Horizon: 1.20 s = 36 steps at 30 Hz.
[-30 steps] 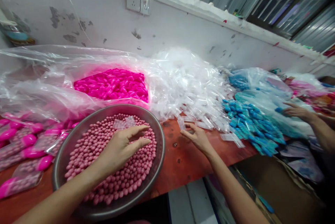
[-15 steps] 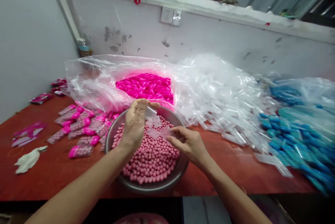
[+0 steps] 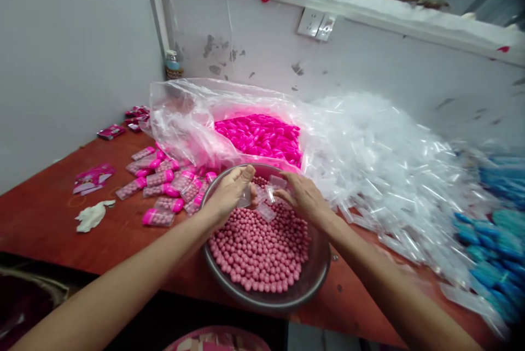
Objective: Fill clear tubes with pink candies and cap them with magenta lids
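Note:
A round metal bowl (image 3: 324, 263) full of pink beads (image 3: 258, 252) stands at the table's front edge. Over its left rim, my left hand (image 3: 233, 192) is closed around a clear plastic tube (image 3: 245, 199), partly hidden by the fingers. My right hand (image 3: 305, 198) is above the right side of the beads, thumb and fingers gripping another clear tube (image 3: 272, 191). Just below, a small clear plastic piece (image 3: 266, 212) lies on the beads.
Filled tubes with pink caps (image 3: 159, 187) lie left of the bowl. Behind it, a plastic bag (image 3: 184, 105) holds bright pink caps (image 3: 262, 138). Clear tubes (image 3: 385, 176) are heaped to the right, with blue pieces (image 3: 492, 247) beyond. A white scrap (image 3: 93, 216) lies on the red table (image 3: 135, 244).
The view has swung left, so the scene sits further right. My hands have come closer together over the bowl, and the right fingers have moved onto a clear tube.

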Each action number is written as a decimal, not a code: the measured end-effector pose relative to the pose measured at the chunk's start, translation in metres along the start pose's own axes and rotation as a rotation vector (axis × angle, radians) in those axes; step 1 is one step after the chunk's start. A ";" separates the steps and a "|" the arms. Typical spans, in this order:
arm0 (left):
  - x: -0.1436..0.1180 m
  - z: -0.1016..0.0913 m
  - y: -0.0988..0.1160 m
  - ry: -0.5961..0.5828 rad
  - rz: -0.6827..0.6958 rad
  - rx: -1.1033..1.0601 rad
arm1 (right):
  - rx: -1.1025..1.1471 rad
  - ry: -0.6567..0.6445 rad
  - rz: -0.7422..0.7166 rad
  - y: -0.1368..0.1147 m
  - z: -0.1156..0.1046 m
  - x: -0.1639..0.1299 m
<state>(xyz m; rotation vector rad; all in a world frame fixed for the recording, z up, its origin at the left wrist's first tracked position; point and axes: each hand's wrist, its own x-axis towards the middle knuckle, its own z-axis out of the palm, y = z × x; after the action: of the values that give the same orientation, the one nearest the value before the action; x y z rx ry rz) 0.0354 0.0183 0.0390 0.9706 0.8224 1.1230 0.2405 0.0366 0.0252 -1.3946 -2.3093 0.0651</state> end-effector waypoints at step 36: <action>-0.047 -0.027 -0.010 -0.058 0.185 0.576 | 1.353 -0.475 0.462 -0.068 0.028 -0.018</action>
<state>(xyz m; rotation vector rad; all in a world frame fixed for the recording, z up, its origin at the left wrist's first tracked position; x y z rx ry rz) 0.0026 -0.0230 0.0221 1.5758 1.0512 1.0236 0.1796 -0.0068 0.0114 -1.0773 -1.4343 1.8311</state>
